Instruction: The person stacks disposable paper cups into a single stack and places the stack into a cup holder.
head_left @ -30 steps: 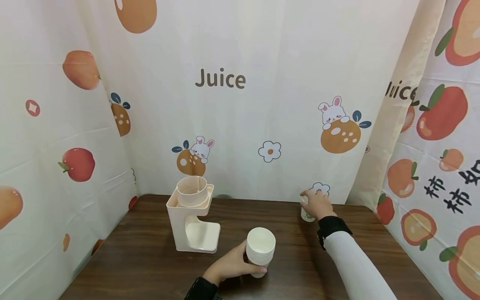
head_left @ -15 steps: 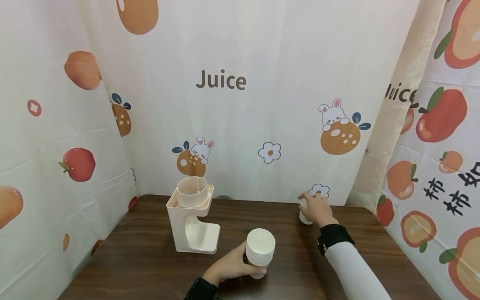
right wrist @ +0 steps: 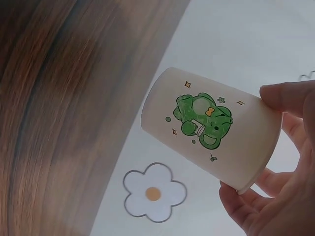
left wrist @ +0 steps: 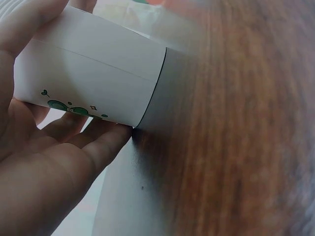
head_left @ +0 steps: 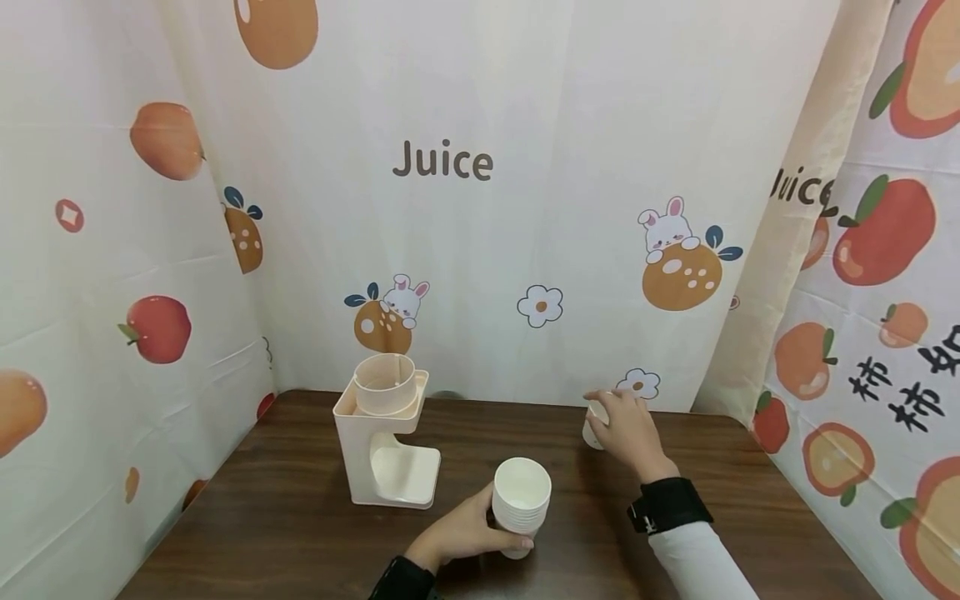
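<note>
A stack of white paper cups point(head_left: 522, 492) stands upright near the front middle of the table. My left hand point(head_left: 467, 527) grips it from the left, low on the stack; the left wrist view shows fingers curled round the bottom cup point(left wrist: 93, 64), whose base is at the wood. At the back right, my right hand point(head_left: 628, 429) holds a single paper cup point(head_left: 595, 429) by its rim, between thumb and fingers. A green bear print point(right wrist: 204, 118) shows on this cup's side in the right wrist view. Whether its base touches the table I cannot tell.
A cream cup-dispenser-like stand point(head_left: 360, 450) with a round tube point(head_left: 385, 383) in its top stands on the left of the dark wooden table point(head_left: 262, 500). Printed curtains point(head_left: 480, 233) hang along the table's back and sides.
My right hand has moved the single cup to the left along the back of the table, slightly nearer. My left hand and the stack have stayed in place.
</note>
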The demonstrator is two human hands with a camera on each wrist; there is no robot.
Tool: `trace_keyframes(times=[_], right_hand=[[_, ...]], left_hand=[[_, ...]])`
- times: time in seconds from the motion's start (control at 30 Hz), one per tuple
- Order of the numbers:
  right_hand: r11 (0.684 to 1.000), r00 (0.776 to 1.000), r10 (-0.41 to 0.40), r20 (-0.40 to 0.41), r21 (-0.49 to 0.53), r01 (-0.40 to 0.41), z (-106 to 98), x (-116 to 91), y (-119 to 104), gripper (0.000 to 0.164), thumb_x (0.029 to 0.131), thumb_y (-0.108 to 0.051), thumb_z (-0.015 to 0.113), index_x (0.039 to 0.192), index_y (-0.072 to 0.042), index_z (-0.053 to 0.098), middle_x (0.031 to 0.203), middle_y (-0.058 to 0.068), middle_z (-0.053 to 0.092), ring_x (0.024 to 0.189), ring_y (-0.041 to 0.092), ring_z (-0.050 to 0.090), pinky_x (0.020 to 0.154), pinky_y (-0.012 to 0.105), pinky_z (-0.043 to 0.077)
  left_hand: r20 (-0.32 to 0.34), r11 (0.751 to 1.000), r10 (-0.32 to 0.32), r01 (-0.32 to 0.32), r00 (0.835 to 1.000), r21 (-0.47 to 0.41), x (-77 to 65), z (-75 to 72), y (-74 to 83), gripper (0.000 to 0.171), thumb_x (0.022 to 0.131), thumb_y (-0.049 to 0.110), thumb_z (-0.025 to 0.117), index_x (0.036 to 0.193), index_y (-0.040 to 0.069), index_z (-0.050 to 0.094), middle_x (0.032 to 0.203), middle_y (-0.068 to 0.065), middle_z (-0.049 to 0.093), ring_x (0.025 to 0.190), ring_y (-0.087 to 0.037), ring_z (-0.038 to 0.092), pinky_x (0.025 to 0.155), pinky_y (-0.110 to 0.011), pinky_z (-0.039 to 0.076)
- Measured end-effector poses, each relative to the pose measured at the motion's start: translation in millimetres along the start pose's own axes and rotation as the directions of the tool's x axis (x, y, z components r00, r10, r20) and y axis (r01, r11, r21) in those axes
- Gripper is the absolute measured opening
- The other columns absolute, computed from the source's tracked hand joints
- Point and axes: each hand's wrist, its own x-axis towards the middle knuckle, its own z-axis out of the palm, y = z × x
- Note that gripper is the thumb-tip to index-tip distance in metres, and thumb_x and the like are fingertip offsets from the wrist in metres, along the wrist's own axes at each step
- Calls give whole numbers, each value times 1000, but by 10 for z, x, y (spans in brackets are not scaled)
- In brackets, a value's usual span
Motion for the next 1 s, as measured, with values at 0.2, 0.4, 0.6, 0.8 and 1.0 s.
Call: trace_keyframes(times=[0.2, 0.4, 0.6, 0.8, 1.0], right_hand=[[998, 998, -27, -51, 53, 30, -42, -103, -131, 30, 86, -22, 65, 115, -15, 64, 119, 20, 59, 116, 42, 43, 90, 63, 37], [994, 993, -63, -97, 80, 71, -48, -181, -259, 31, 84, -21, 68, 114, -17, 64, 120, 19, 59, 114, 42, 44, 87, 64, 39], [988, 986, -90, -138, 115, 107, -112, -278, -422, 33, 83, -23, 69, 115, -21, 64, 120, 18, 59, 111, 41, 46, 86, 63, 41], [975, 972, -131, -196, 153, 163, -202, -359, -580, 35, 83, -22, 70, 118, -24, 63, 120, 14, 59, 118, 36, 43, 86, 63, 41], [962, 958, -152, -241, 186, 200, -252, -430, -675, 37, 85, -23, 68, 121, -27, 61, 122, 11, 59, 122, 33, 41, 87, 63, 40]], left_hand=[[3, 1000, -7, 7, 1000, -2, -3, 8, 2, 77, 75, 29, 78, 137, 30, 33, 123, 5, 54, 111, -14, 49, 96, -52, 36], [-7, 1000, -16, 16, 1000, 6, -8, 5, 15, 76, 75, 29, 78, 137, 30, 33, 122, 6, 55, 111, -13, 49, 97, -52, 35], [1, 1000, -21, 21, 1000, -4, -6, -3, 32, 77, 75, 28, 78, 137, 29, 33, 122, 6, 54, 110, -13, 49, 96, -51, 36], [-2, 1000, -30, 30, 1000, 8, -2, 0, 38, 77, 75, 30, 78, 138, 29, 32, 123, 5, 54, 110, -13, 49, 95, -50, 38], [-7, 999, -33, 33, 999, 15, -15, 7, 40, 77, 75, 30, 78, 138, 29, 32, 122, 5, 54, 111, -13, 49, 95, -50, 37]])
